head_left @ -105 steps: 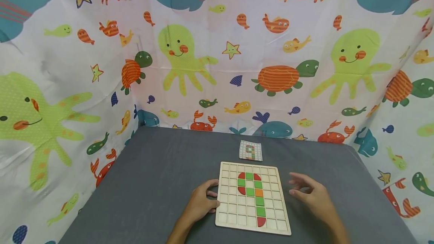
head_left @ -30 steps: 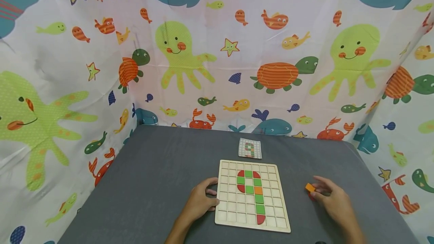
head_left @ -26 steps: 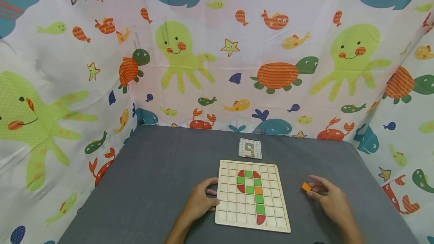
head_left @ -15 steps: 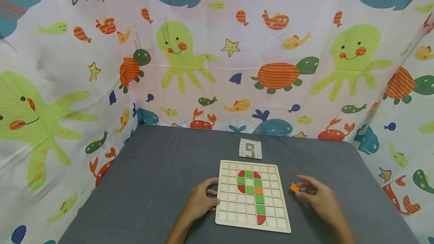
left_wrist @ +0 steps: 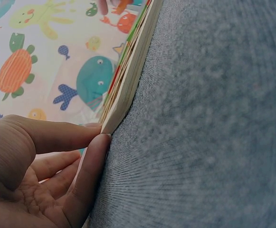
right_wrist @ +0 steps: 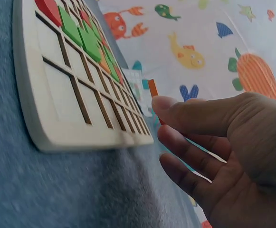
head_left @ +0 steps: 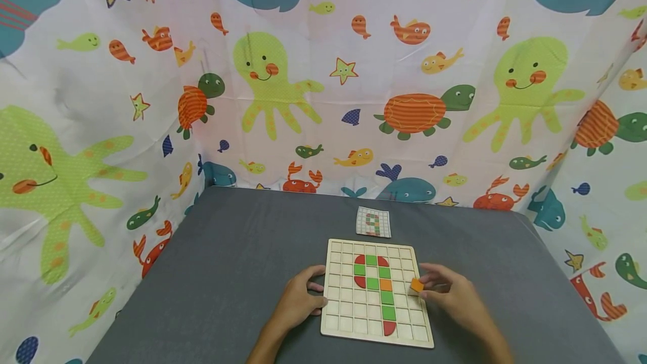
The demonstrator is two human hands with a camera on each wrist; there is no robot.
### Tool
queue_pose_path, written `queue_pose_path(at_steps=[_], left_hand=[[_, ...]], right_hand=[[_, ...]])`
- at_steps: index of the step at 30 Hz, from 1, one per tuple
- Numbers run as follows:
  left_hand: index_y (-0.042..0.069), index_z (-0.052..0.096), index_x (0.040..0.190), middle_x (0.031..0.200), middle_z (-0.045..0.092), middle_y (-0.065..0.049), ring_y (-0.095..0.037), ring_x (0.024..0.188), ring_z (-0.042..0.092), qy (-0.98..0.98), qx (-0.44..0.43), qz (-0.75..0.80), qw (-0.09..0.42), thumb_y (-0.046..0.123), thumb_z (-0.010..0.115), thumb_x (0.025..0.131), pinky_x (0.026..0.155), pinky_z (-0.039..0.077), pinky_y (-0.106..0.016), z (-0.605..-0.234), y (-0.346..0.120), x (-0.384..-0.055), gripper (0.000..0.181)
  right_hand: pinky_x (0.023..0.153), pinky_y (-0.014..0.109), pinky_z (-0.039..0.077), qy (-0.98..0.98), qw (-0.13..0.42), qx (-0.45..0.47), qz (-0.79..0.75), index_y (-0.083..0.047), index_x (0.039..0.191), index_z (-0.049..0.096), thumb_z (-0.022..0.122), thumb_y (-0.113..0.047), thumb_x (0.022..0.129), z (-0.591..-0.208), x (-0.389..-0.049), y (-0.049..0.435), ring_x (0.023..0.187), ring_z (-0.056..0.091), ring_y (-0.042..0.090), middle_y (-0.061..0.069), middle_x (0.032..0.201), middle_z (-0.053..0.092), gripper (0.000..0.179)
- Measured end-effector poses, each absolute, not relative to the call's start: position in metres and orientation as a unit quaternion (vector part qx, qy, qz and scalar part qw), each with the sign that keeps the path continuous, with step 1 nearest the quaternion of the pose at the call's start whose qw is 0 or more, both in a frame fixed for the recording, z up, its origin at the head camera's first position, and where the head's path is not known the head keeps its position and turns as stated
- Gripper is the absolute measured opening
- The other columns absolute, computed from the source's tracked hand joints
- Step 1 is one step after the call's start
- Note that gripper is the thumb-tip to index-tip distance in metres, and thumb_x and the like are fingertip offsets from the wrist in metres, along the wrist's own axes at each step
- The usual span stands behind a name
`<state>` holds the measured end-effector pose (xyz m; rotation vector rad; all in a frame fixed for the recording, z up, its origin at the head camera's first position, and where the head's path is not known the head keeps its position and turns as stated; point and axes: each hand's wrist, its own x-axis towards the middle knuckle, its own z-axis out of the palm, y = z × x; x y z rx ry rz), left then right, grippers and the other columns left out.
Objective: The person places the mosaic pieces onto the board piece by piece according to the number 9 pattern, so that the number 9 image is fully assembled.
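My right hand (head_left: pixel 457 299) pinches a square orange tile (head_left: pixel 417 285) between thumb and fingers, over the right edge of a wooden grid board (head_left: pixel 343 313). In the right wrist view the orange tile (right_wrist: pixel 152 88) is seen edge-on, raised above the board's surface, and a reddish sliver shows below the thumb. My left hand (head_left: pixel 298 299) holds the board's left edge; the left wrist view has its thumb and a finger at the corner of the board (left_wrist: pixel 121 107). Set in the grid are several green squares (head_left: pixel 387 297), red rounded pieces (head_left: pixel 389 328) and one orange square (head_left: pixel 386 285).
Behind the board lies a small card (head_left: pixel 373 222) printed with a coloured grid pattern. A dark grey cloth (head_left: pixel 242 251) covers the table. A curtain (head_left: pixel 323 100) with sea animals hangs along the back and sides.
My right hand has come in from the right with the orange tile and now reaches over the board's right edge. Earliest, no tile showed in it. My left hand stays at the board.
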<state>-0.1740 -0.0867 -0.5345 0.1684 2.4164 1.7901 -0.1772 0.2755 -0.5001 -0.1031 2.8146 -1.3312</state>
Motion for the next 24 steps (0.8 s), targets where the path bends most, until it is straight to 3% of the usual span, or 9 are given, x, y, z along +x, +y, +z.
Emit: queue_pose_path(at_steps=[13, 19, 24], left_hand=[[0.004, 0.061, 0.146, 0.140, 0.064, -0.020, -0.028, 0.106, 0.070, 0.790, 0.056, 0.607, 0.064, -0.009, 0.080, 0.079, 0.056, 0.064, -0.033, -0.532, -0.087, -0.172, 0.071], [0.004, 0.061, 0.145, 0.139, 0.065, -0.019, -0.028, 0.106, 0.070, 0.790, 0.053, 0.608, 0.066, -0.009, 0.080, 0.079, 0.056, 0.064, -0.033, -0.531, -0.087, -0.172, 0.070], [0.005, 0.061, 0.146, 0.138, 0.065, -0.019, -0.027, 0.106, 0.071, 0.792, 0.050, 0.605, 0.068, -0.008, 0.080, 0.079, 0.057, 0.063, -0.033, -0.531, -0.087, -0.172, 0.070]], right_hand=[[0.077, 0.025, 0.061, 0.875, 0.056, -0.113, -0.467, 0.000, 0.136, 0.067, 0.090, -0.010, 0.083, -0.498, -0.173, 0.255, 0.091, 0.071, 0.016, 0.005, 0.104, 0.076, 0.059], [0.077, 0.025, 0.059, 0.878, 0.070, -0.139, -0.452, -0.004, 0.134, 0.069, 0.090, -0.016, 0.083, -0.501, -0.172, 0.245, 0.090, 0.068, 0.011, -0.001, 0.101, 0.076, 0.056], [0.068, 0.025, 0.055, 0.875, 0.106, -0.160, -0.445, -0.008, 0.135, 0.070, 0.090, -0.016, 0.084, -0.503, -0.173, 0.235, 0.083, 0.062, 0.008, -0.003, 0.100, 0.075, 0.056]])
